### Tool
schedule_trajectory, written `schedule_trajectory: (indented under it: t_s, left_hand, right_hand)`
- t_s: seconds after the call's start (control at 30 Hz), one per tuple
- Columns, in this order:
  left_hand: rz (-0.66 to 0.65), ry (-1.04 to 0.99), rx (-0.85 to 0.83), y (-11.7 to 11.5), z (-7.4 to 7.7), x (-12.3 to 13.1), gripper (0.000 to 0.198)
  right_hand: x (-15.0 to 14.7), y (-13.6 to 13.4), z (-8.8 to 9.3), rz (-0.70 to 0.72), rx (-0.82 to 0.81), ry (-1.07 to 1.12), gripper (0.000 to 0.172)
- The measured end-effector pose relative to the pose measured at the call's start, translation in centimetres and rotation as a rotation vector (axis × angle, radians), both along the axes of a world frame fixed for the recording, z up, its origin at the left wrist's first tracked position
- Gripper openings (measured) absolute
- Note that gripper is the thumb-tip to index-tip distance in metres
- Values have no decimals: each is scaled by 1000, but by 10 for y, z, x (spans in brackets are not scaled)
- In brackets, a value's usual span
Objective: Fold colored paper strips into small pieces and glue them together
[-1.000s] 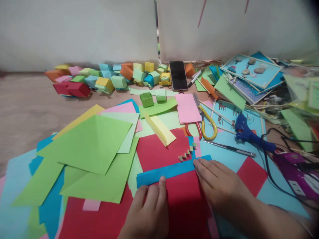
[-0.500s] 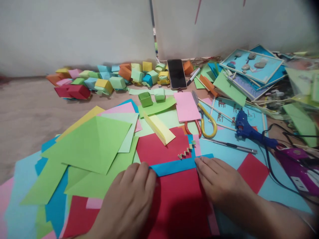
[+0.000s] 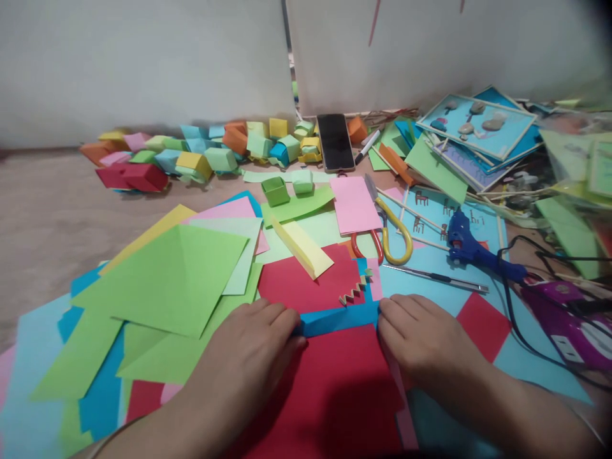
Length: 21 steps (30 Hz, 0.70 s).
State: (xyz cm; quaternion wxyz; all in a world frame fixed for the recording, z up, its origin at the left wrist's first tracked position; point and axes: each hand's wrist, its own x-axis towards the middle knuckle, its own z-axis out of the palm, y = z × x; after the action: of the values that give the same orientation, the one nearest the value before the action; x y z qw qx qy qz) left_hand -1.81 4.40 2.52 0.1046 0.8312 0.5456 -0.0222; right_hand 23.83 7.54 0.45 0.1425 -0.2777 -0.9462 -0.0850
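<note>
A folded blue paper strip [image 3: 337, 320] stretches between both hands, lying along the far edge of a large red sheet [image 3: 329, 389]. My left hand [image 3: 255, 341] grips the strip's left end, fingers curled and thumb toward the front. At the other end, my right hand [image 3: 415, 331] pinches the strip with its fingers pressed together. The strip's two ends are hidden under the fingers. Just beyond it lie a zigzag-folded paper piece [image 3: 354, 290], a smaller red sheet [image 3: 310, 277] and a folded yellow strip [image 3: 301, 248].
Green sheets [image 3: 167, 274] pile up at left. Scissors [image 3: 399, 236], a craft knife [image 3: 437, 278] and a blue glue gun [image 3: 478, 252] with a black cord lie right. Folded paper boxes [image 3: 194, 166] and a phone [image 3: 335, 141] line the white wall. A pink paper pad [image 3: 354, 205] sits mid-table.
My left hand has turned, its thumb now showing at the strip's near side. The strip's right end, which stuck out past my right hand, is now covered. The view has shifted slightly.
</note>
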Motion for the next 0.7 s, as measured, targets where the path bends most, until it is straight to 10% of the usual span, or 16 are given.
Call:
schedule_trajectory:
  t_s: [0.7]
  left_hand:
    - [23,20,-33,10,-4,2,8]
  right_hand:
    - [-15,-15,-7,52,37,-86,41]
